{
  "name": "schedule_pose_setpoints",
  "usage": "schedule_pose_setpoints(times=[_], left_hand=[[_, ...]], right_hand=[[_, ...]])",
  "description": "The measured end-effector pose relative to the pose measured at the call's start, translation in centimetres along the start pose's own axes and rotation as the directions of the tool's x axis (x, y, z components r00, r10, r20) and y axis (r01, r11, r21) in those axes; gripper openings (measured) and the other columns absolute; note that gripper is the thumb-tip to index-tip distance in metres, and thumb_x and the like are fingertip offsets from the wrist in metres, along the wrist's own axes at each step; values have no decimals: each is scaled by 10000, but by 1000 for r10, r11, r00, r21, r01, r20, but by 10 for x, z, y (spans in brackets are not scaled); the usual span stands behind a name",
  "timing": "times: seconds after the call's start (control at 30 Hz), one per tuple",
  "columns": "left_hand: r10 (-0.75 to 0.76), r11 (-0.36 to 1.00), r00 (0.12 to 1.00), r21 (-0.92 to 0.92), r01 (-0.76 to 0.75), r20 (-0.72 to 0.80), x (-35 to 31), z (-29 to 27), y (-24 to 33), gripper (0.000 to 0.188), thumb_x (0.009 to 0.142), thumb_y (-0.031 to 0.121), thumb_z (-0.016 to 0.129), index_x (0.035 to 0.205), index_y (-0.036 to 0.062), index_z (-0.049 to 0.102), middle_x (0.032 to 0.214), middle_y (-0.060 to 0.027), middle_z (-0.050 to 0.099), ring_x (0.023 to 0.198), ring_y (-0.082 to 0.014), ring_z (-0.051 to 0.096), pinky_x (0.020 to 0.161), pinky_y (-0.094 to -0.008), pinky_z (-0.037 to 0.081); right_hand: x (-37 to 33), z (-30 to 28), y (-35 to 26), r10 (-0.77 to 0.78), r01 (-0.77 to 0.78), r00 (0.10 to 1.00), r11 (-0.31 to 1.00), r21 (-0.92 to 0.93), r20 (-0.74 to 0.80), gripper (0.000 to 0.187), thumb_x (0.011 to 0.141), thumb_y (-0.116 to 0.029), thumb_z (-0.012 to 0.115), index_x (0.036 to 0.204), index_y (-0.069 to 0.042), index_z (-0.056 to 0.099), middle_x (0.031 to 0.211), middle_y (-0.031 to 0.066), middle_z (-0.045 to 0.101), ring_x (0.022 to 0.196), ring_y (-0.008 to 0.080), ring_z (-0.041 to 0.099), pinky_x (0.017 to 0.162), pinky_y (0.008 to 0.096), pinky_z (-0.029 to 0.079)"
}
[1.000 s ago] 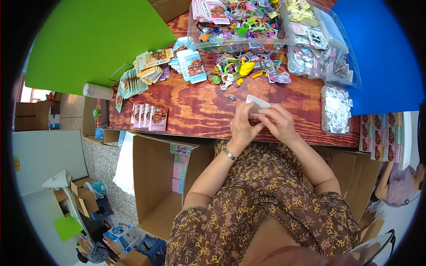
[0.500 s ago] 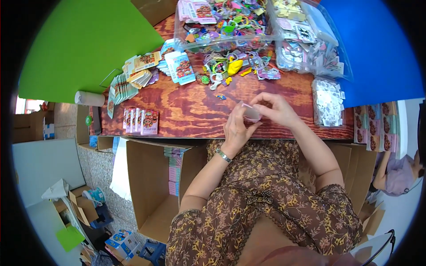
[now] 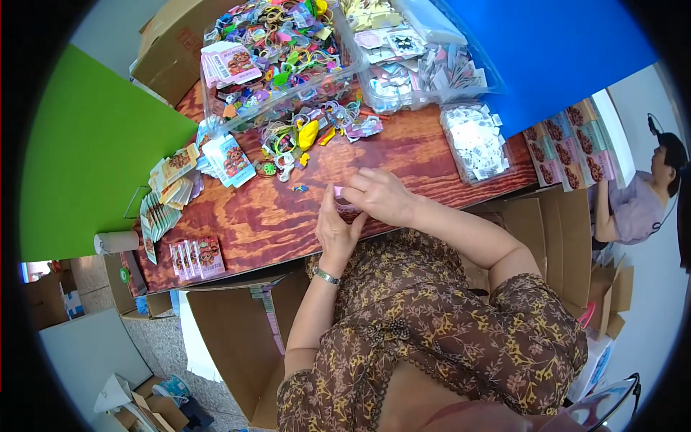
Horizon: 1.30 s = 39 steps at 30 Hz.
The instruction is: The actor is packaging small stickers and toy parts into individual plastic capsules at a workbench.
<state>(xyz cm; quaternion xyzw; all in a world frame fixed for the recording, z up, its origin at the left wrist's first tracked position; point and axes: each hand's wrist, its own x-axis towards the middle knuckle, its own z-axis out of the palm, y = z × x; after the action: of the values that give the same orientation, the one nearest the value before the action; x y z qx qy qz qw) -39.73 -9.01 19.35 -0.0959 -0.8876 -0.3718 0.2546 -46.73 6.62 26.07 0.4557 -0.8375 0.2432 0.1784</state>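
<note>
My left hand [image 3: 333,229] and my right hand [image 3: 379,196] meet over the near edge of a reddish wooden table [image 3: 273,216]. Together they pinch a small clear packet with a pink bit [image 3: 341,197] between the fingertips. Most of the packet is hidden by my fingers. A bracelet circles my left wrist. Just beyond my hands lies a loose heap of small colourful trinkets [image 3: 302,137], one of them yellow.
Clear plastic bins [image 3: 273,50] of colourful items and a bin of white packets [image 3: 475,140] stand at the back and right. Printed cards [image 3: 194,255] and card stacks [image 3: 173,187] lie left. An open cardboard box [image 3: 230,331] stands below. Another person [image 3: 640,194] sits at right.
The view has swung so the table tilts. My hands have stayed together on the small packet, shifting slightly toward the table's edge; the white piece seen earlier no longer shows.
</note>
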Motion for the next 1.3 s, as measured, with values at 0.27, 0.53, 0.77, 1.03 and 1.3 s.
schedule_pose_setpoints(times=[0.27,0.53,0.77,1.03,1.3], left_hand=[[27,1000,997,-12,-26,69,3,3,3,846,715,105,864,1422,-30,420,1430,-286,506,1230,-424,580,980,-444,511],[-43,999,999,-28,43,-8,4,0,5,883,702,124,880,1432,-21,404,1420,-269,517,1252,-416,574,990,-446,517],[-119,993,993,-19,119,8,0,2,5,999,673,109,897,1472,-46,318,1429,-264,509,1234,-418,585,988,-433,519],[-35,998,997,-62,31,-66,-2,4,6,1057,659,103,894,1503,-46,276,1432,-288,487,1161,-426,593,940,-457,520],[-99,995,994,4,99,-42,2,3,10,892,709,121,856,1480,78,410,1423,-271,464,1172,-450,571,939,-469,518]], right_hand=[[0,-7,5,-83,73,987,995,70,140,111,746,-151,627,839,-92,643,904,59,618,916,256,623,742,350,546],[-14,-15,-3,406,-432,898,747,505,167,180,900,-40,667,1069,20,687,1031,128,669,990,198,665,778,325,573],[-17,-3,-12,529,-502,841,691,520,110,170,898,-40,677,1058,11,705,988,103,676,890,186,682,718,289,582],[-13,-5,-14,354,-352,935,908,227,34,186,857,-12,701,1041,-7,724,950,107,676,827,209,671,700,328,567],[-20,-10,-14,576,-596,761,439,672,298,267,885,-58,685,1150,-35,710,1082,120,717,1021,298,688,854,375,551]])
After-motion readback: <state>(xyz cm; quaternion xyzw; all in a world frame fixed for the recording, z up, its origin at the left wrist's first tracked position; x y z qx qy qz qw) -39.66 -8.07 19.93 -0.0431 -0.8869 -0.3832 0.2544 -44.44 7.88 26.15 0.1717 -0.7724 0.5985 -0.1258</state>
